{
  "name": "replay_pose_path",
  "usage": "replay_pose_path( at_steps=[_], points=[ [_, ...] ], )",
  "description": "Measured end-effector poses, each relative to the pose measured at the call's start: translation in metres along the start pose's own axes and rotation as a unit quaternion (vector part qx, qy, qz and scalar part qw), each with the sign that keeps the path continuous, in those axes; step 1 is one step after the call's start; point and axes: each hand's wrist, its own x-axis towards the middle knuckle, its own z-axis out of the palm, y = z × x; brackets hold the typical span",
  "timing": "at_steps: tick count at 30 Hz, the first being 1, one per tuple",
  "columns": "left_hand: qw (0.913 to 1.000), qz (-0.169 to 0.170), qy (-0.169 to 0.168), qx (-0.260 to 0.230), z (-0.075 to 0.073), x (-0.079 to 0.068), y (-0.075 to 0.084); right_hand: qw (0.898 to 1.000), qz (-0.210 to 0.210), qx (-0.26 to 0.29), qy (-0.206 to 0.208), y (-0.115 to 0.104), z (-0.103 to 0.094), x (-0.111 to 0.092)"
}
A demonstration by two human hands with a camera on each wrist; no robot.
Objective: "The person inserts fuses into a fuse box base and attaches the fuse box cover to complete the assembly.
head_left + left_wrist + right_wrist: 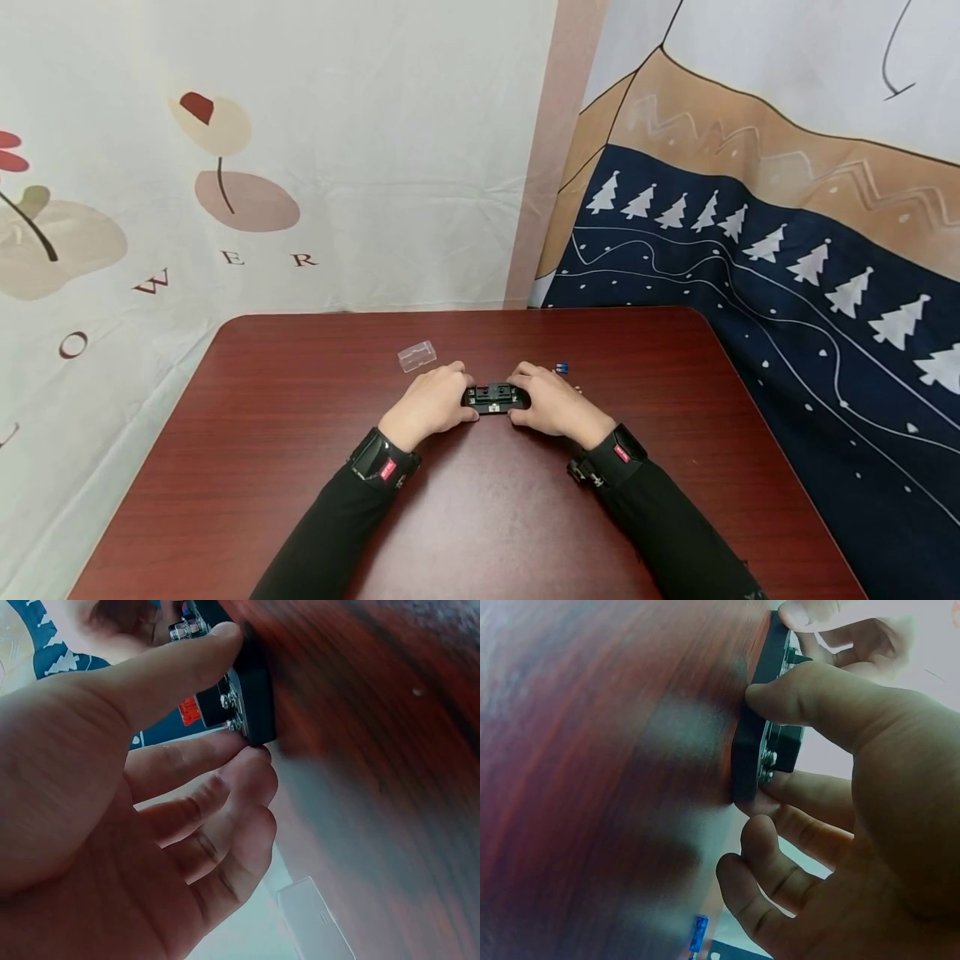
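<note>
A black screw-terminal block, long and narrow, lies between both hands at the middle of the table. My left hand grips its left end, thumb on the near side and fingers on the far side. The right hand holds the opposite end in the same way. Metal screws stand on the block's upper face, and a red part shows beside them in the left wrist view. In the right wrist view, the block's black base is right at the tabletop.
A clear plastic cover lies beyond the left hand. Just past the right hand is a small blue piece, with a tiny light-coloured bit near it. The reddish-brown table ends at printed cloths hanging behind and to the right.
</note>
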Motion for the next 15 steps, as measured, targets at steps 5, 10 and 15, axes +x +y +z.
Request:
replay_pose_path(
  at_steps=[5, 10, 15],
  points=[
    [0.9999, 0.008, 0.005, -0.011, -0.0005, -0.0007, -0.0018, 1.0, 0.002, 0.012, 0.004, 0.0002, 0.0004, 0.0014],
    [0.9998, 0.009, 0.007, -0.016, -0.0016, -0.0013, -0.0027, 1.0, 0.005, 0.021, 0.005, -0.0005, -0.0002, 0.0024],
    [0.9999, 0.008, 0.003, -0.013, -0.0026, -0.0005, -0.0034, 1.0, 0.012, 0.026, -0.01, -0.0015, -0.006, 0.0006]
  ],
)
